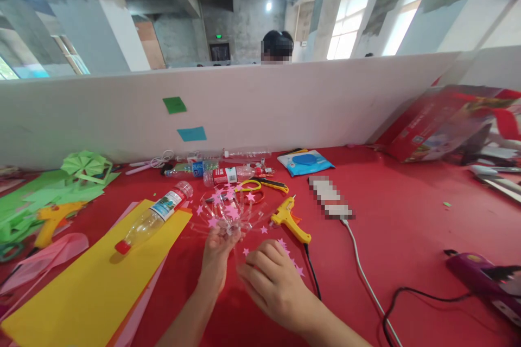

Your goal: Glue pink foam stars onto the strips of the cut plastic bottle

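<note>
In the middle of the table, my left hand (217, 249) grips a cut clear plastic bottle (233, 227) by its neck. Thin strips fan out from the bottle, with pink paper stars (231, 211) on several of them. My right hand (271, 279) is just to the right, its fingers curled together near the lower strips; whatever they pinch is hidden. Loose pink stars (299, 270) lie on the table beyond that hand. A yellow glue gun (292, 222) rests on its side to the right of the bottle. Behind the strips lie yellow-handled scissors (249, 186).
Yellow paper (97, 271) bears a red-capped bottle (157, 217) at left. Green paper (36, 206) and another glue gun (55, 219) lie farther left. More bottles (230, 175), a cutter (272, 184) and a wipes pack (306, 162) line the back. A white cable (360, 260) crosses the right.
</note>
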A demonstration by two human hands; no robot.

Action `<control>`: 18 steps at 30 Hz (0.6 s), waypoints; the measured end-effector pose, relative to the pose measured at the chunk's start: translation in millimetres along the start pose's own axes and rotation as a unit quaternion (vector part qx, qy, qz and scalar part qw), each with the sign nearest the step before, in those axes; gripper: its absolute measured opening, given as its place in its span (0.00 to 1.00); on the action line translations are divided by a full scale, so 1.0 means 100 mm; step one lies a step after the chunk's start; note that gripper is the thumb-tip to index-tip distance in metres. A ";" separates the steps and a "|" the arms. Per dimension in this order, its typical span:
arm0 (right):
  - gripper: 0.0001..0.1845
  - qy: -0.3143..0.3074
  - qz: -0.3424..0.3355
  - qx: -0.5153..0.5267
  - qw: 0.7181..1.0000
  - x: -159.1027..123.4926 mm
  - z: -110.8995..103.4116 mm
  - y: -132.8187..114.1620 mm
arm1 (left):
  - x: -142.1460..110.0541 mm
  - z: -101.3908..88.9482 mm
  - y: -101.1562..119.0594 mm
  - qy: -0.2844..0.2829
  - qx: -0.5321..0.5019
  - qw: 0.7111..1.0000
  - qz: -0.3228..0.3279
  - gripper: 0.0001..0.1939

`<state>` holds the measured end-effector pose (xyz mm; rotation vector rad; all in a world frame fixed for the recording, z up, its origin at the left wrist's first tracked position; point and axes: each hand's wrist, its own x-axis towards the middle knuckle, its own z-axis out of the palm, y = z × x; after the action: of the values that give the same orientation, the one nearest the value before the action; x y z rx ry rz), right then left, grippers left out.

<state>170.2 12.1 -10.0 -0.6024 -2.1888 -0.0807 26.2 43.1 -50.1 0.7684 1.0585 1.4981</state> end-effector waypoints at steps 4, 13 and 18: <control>0.11 0.028 0.012 0.010 0.999 -0.01 -0.03 0.03 | 0.01 0.00 -0.01 0.000 0.004 1.000 -0.002 0.16; 0.13 0.052 0.047 0.075 0.995 -0.02 -0.09 0.02 | -0.04 0.06 0.00 -0.032 0.051 0.998 0.012 0.13; 0.11 0.098 0.099 0.126 0.982 -0.02 -0.09 0.02 | -0.04 0.07 -0.04 -0.036 0.061 0.997 -0.009 0.14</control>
<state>178.8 10.1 -6.0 -0.6342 -1.9014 0.2311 35.2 40.7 -50.4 0.8902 1.1079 1.3899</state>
